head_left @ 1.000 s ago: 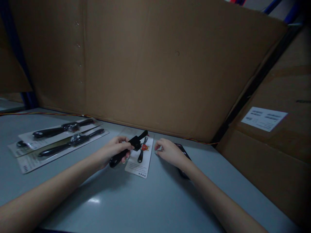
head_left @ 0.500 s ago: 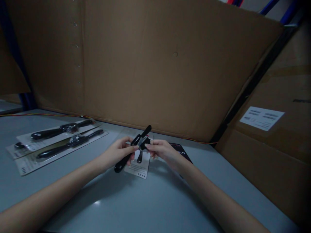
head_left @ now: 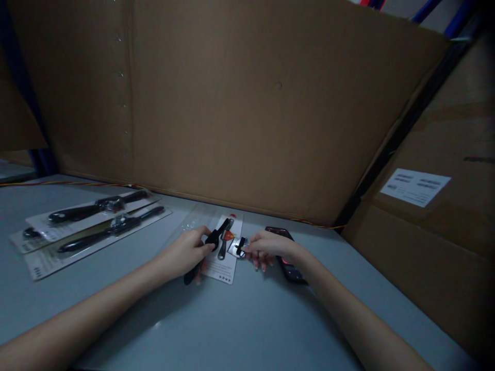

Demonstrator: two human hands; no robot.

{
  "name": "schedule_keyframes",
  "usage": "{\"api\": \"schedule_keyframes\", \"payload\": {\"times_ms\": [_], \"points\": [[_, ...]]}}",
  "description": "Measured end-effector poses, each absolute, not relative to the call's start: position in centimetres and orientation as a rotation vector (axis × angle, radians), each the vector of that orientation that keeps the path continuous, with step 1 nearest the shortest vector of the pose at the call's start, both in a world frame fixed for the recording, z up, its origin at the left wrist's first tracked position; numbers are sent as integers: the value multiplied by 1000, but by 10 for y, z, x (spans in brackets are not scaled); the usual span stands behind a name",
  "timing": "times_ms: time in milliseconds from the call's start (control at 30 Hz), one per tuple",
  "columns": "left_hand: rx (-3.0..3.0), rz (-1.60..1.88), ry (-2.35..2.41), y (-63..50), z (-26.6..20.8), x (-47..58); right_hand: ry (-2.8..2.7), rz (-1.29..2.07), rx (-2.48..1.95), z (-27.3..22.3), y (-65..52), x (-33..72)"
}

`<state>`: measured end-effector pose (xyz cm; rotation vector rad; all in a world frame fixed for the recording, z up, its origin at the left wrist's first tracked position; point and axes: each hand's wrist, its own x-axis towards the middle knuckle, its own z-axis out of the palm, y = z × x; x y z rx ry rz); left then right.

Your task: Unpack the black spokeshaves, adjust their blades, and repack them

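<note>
While your left hand (head_left: 189, 251) closes around a black two-handled tool (head_left: 212, 240), your right hand (head_left: 273, 244) pinches a small silver piece with a black part on it (head_left: 234, 248) between thumb and fingers. You hold the tool at a slant over the printed card (head_left: 219, 272), one handle pointing toward the cardboard panel (head_left: 240, 108) and the other down past your fingers toward you. The silver piece sits at the card's right edge, near the tool but apart from it; whether it touches the card, you cannot tell.

Beside your right wrist, and partly hidden by it, a dark phone (head_left: 293, 274) lies on the bench (head_left: 185, 330). Clear plastic (head_left: 188, 222) shows just beyond your left hand. Farther to your left, carded packs of black tools (head_left: 110, 229) lie overlapping. To your right stands a cardboard box (head_left: 436, 232) bearing a white label (head_left: 415, 187).
</note>
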<state>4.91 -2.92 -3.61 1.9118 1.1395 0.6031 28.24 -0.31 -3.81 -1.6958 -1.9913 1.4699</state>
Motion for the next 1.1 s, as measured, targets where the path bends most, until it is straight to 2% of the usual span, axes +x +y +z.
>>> {"api": "schedule_keyframes", "payload": {"times_ms": [400,567,767,967,1100], "points": [[2154,674,1254,-28,-39,52,-2096,1603,-1799,-26,-5,301],[2306,615,1323,-26,-48,51,-2206,1532,-1788,-25,-5,299],[2512,728,1372,-24,-50,49,-2279,1461,-1867,-20,-10,303],[2480,894,1378,-15,-13,22,-2294,1296,-1867,-20,-10,305],[2407,860,1732,1,23,-29,-2160,1117,-1842,-17,-11,301]]}}
